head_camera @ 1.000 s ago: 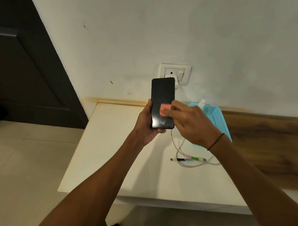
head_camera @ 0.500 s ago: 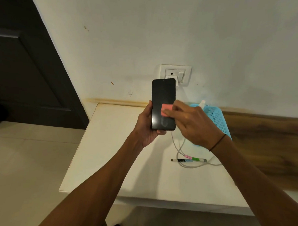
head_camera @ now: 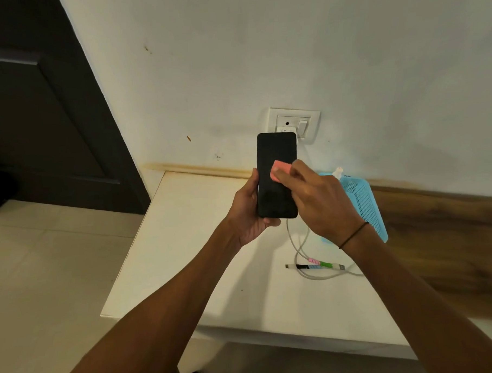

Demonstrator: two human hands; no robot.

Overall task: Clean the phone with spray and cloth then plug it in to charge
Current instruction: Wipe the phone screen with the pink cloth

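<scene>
White surface [head_camera: 202, 244] by wall. Left hand [head_camera: 247, 207] grips phone [head_camera: 276, 175] upright; right hand [head_camera: 321, 200] pinches pink cloth [head_camera: 280, 170] on screen. Step: wiping. Next: grab cable [head_camera: 302, 266] end, plug in.

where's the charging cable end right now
In the head view, the cable end lies on the white table, right of centre, below the right hand.

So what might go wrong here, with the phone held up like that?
The left hand grips the phone only by its lower part, above the table; the right hand pressing the pink cloth could tip it loose. The cable plug end lies below, where a dropped phone might land on it.
</scene>
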